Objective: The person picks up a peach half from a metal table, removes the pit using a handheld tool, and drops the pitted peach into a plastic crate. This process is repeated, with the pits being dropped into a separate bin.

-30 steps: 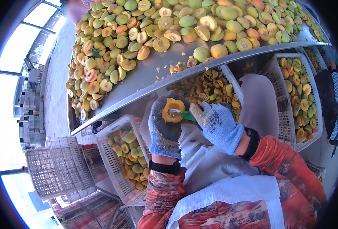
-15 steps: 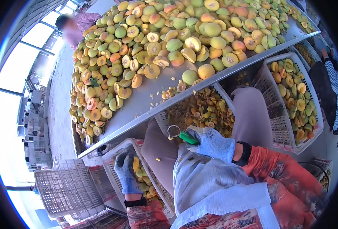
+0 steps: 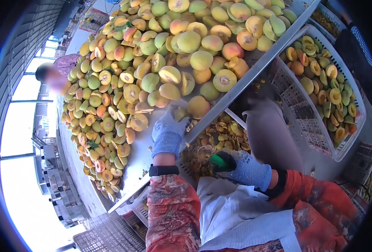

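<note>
A large heap of halved and whole apricots covers much of the metal table. My left hand, in a blue glove, reaches over the table edge with its fingers closed around a greenish apricot at the front of the heap. A whole yellow-orange apricot lies just right of it. My gloved right hand stays over my lap, wrapped round the green handle of a pitting tool. Its metal ring end is blurred against the crate behind.
Below the table edge, a crate holds apricot scraps. To the right stands a white crate of apricot halves. Stacked crates are at lower left. A person is beyond the table; another person's checked sleeve shows far right.
My left hand has moved from the lower-left crate up to the heap and closed on an apricot. My right hand still holds the pitting tool, slightly lower and to the right. The view has shifted.
</note>
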The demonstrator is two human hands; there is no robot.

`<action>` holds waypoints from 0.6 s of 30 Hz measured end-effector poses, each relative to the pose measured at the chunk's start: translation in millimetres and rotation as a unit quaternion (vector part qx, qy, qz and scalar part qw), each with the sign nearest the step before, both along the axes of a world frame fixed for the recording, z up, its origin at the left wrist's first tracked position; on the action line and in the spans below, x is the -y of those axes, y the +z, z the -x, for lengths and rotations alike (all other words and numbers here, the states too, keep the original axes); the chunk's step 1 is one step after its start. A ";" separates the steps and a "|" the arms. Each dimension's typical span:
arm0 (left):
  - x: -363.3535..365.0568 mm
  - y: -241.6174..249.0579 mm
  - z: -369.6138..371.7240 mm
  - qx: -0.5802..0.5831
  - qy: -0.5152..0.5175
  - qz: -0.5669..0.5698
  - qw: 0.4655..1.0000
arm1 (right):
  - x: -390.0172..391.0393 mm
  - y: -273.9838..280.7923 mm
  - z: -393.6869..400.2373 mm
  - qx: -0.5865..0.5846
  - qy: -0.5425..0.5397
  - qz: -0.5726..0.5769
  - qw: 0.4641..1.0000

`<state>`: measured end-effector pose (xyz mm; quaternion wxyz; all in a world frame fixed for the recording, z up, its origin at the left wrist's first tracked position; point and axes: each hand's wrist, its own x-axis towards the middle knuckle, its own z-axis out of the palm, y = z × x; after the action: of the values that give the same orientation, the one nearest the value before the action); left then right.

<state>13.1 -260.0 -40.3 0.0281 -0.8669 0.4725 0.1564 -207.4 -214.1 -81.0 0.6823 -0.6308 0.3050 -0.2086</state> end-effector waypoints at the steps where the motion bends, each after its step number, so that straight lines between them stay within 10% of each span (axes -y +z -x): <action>1: 2.6 -9.7 -4.5 -0.001 -0.007 -0.005 1.000 | 3.2 -0.3 0.9 0.002 -0.011 0.037 0.999; 6: -28.0 -54.1 -68.2 -0.223 0.003 0.166 0.961 | 9.3 7.6 2.7 -0.038 0.056 0.010 0.998; 7: -33.6 -9.4 -35.4 -0.344 0.169 0.205 0.901 | 6.9 5.4 1.6 -0.010 0.055 0.014 0.998; 10: -83.6 23.7 -33.2 -0.622 0.228 0.401 0.632 | 1.3 27.1 -2.4 -0.191 0.080 0.163 0.965; 11: -104.8 30.7 -29.9 -0.615 0.230 0.414 0.630 | -16.1 -18.1 -0.6 -0.027 -0.011 0.234 0.972; 13: -143.2 37.6 -16.3 -0.292 0.009 0.322 0.901 | -25.2 8.5 -6.3 -0.053 0.012 0.294 0.954; 14: -154.0 35.8 -7.2 -0.289 0.017 0.329 0.899 | -29.4 25.8 -7.9 -0.087 0.022 0.348 0.933; 16: -172.8 28.6 14.1 -0.689 0.351 0.440 0.456 | -42.1 49.2 -19.1 -0.065 0.040 0.327 0.942; 18: -191.0 27.5 31.5 -0.685 0.321 0.447 0.477 | -56.9 57.8 -25.8 0.013 -0.009 0.383 0.924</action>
<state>-18.4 -69.1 -12.9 -0.7482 -0.4707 0.0364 0.4662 -181.6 -157.3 -23.2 0.3907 -0.8387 0.1984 -0.3234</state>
